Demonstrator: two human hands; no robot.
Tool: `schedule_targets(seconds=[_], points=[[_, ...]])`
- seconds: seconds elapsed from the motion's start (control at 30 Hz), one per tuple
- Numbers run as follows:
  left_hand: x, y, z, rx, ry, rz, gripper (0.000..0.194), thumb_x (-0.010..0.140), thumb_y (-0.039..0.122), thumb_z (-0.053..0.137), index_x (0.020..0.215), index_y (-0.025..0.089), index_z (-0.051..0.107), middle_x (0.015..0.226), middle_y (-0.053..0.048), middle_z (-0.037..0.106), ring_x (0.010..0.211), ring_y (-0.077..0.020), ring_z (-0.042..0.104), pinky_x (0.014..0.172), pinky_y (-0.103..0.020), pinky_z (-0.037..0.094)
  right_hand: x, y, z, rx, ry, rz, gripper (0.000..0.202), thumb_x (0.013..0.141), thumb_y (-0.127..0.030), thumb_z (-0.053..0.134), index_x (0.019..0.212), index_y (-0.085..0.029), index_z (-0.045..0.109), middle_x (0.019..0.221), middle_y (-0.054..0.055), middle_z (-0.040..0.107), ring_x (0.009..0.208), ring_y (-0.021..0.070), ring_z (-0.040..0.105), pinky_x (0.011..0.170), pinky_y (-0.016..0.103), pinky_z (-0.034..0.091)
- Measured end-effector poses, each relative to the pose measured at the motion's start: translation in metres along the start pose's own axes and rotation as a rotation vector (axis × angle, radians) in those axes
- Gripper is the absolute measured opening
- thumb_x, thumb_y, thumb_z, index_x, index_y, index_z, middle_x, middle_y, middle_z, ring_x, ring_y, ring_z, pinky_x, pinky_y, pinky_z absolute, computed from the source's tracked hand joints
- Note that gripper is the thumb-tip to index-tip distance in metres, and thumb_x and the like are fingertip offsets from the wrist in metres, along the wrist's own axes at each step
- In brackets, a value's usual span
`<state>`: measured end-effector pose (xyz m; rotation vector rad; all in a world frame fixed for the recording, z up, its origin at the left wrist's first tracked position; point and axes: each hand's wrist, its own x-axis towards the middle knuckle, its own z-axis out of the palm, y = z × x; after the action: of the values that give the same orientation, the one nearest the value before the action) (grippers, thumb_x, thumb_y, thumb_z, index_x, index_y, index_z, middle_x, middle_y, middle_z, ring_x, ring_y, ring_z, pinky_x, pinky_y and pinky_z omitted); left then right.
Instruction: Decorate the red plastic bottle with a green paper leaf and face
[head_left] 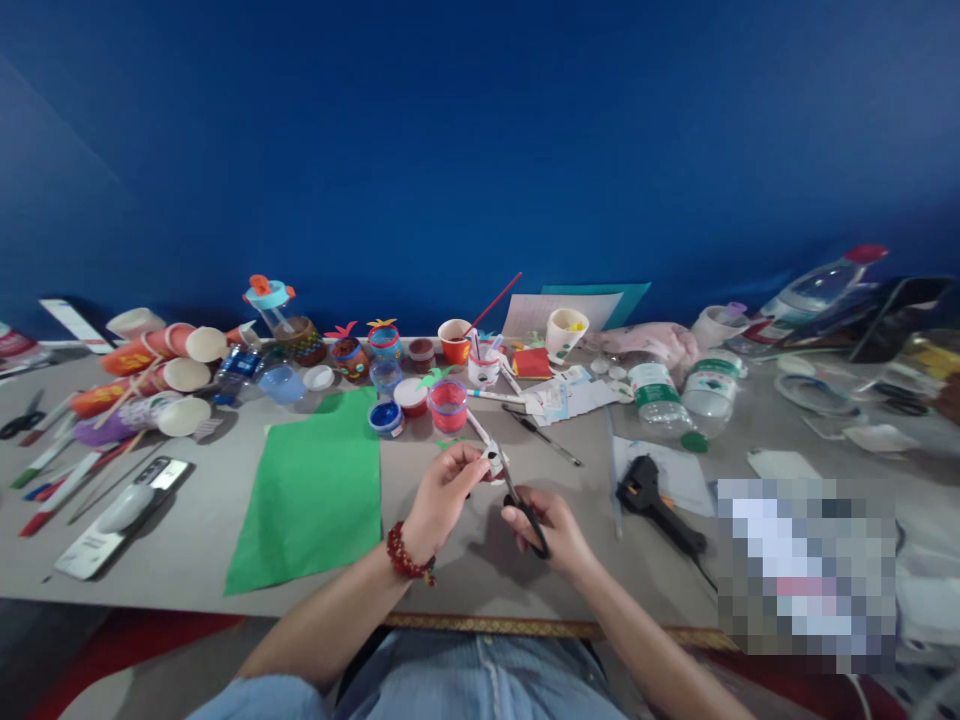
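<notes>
In my left hand (pixel 448 492) I pinch a small white piece with dark spots (pixel 494 462), probably paper, its exact shape partly hidden by my fingers. My right hand (pixel 551 525) grips black-handled scissors (pixel 534 522) by the loops. The blades point up and away from me and meet the white piece at its right side. Just beyond my hands stand a red-rimmed clear cup (pixel 448 403) and a small pot of blue paint (pixel 386 418). A black pen (pixel 546 437) lies past the scissors.
Left of my hands lies a green sheet (pixel 319 500), with a phone (pixel 124 515) farther left. A black glue gun (pixel 660 505) is on the right, near plastic bottles (pixel 656 395). Stacked paper cups (pixel 165 375) lie at far left. A blue wall (pixel 480 150) rises behind the table.
</notes>
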<state>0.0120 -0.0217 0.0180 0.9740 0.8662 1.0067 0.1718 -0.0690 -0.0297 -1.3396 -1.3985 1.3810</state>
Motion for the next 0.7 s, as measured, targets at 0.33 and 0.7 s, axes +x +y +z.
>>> schedule_targets(seconds=[0.33,0.7], points=[[0.000,-0.002,-0.004,0.039,0.015,-0.011,0.022,0.077,0.034,0.070,0.072,0.018,0.057,0.074,-0.001,0.068,0.074,-0.0145,0.061,0.073,-0.026,0.044,0.001,-0.008,-0.007,-0.079,-0.024,-0.012,0.061,0.071,-0.079,0.055,0.056,-0.021,0.042,0.044,-0.004,0.044,0.041,0.0096,0.040,0.043,0.022,0.028],[-0.001,0.007,-0.005,0.073,-0.008,-0.055,0.024,0.075,0.036,0.071,0.071,0.017,0.056,0.071,0.000,0.066,0.070,-0.0134,0.059,0.070,-0.025,0.043,0.000,-0.004,-0.014,-0.144,-0.041,-0.047,0.061,0.074,-0.077,0.054,0.055,-0.022,0.037,0.042,-0.006,0.038,0.040,0.0087,0.037,0.040,0.022,0.024]])
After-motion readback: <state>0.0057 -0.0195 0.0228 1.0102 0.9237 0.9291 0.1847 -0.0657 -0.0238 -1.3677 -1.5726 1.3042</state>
